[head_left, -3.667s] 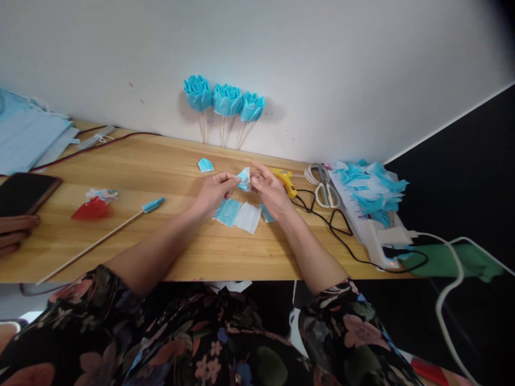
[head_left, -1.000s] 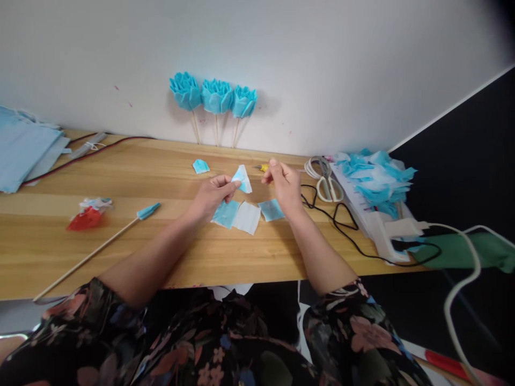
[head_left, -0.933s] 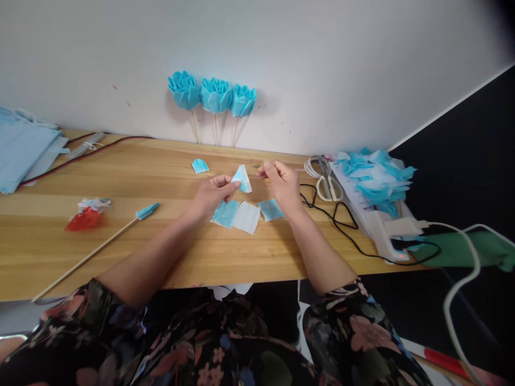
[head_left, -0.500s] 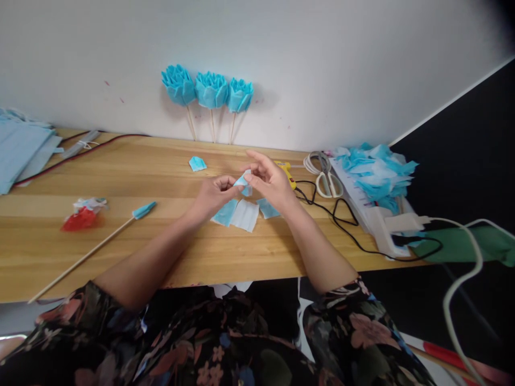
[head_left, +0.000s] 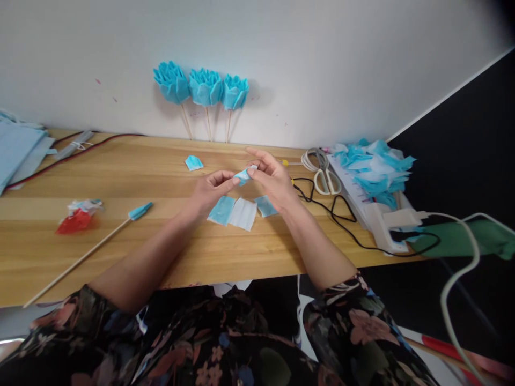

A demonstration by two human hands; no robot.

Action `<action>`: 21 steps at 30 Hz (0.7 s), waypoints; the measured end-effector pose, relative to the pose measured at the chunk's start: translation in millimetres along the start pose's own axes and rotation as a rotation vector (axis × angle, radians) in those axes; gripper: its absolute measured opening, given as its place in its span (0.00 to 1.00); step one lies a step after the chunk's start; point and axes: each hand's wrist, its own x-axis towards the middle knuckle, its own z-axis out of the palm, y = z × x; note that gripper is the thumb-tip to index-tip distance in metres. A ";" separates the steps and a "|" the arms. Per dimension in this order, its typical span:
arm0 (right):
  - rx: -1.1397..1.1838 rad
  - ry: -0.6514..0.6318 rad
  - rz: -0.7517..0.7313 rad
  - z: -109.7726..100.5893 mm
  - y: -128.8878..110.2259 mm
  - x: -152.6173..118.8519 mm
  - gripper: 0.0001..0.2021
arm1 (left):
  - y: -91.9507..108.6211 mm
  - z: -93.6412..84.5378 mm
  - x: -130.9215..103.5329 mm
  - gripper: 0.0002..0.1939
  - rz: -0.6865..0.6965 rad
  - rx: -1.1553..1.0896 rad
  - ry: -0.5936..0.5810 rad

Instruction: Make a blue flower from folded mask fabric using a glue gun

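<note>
Between my two hands is a small blue-and-white piece of fabric [head_left: 243, 175], partly folded and held above the table. My left hand [head_left: 215, 187] pinches its left end between thumb and fingers. My right hand [head_left: 274, 179] grips the other end with the thumb on top, its index finger stretched out. Below lie a blue square [head_left: 221, 210], a white square [head_left: 243, 214] and another blue square [head_left: 265, 206], partly behind my right wrist. A folded blue petal [head_left: 193, 163] rests farther back. To the left lies a wooden stick [head_left: 86, 254] with a blue wrapped tip [head_left: 140, 211].
Three blue fabric flowers [head_left: 206, 87] on sticks lean against the wall. Scissors [head_left: 326, 180], a mostly hidden yellow glue gun [head_left: 285, 162], black cable and a power strip [head_left: 384, 230] are right, near a scrap pile [head_left: 374, 166]. Left are stacked blue sheets [head_left: 18, 147] and a red-and-white bundle [head_left: 78, 216].
The fabric piece has turned from a steep slant to lying more level, stretched between my hands. My right hand now hides more of the glue gun. The view has shifted slightly.
</note>
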 end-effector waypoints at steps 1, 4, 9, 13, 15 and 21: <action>0.006 -0.004 -0.001 0.3 1.2 0.0 0.22 | 0.4 0.6 -0.4 0.14 0.013 -0.002 0.008; 0.039 -0.025 0.002 1.4 5.3 0.2 0.23 | 2.9 2.1 -2.2 0.12 0.086 0.028 0.040; -0.018 -0.020 0.039 3.8 8.3 0.1 0.23 | 6.7 1.6 -4.6 0.06 0.241 0.212 0.115; -0.028 -0.004 0.043 3.7 8.6 0.0 0.24 | 6.8 0.4 -4.4 0.08 0.187 0.226 0.111; -0.034 0.006 0.035 2.2 7.8 0.2 0.23 | 6.4 -0.2 -3.8 0.10 0.121 0.176 0.092; -0.094 0.035 0.001 -6.6 1.4 1.6 0.24 | 8.9 -1.2 -2.7 0.15 0.087 0.130 0.075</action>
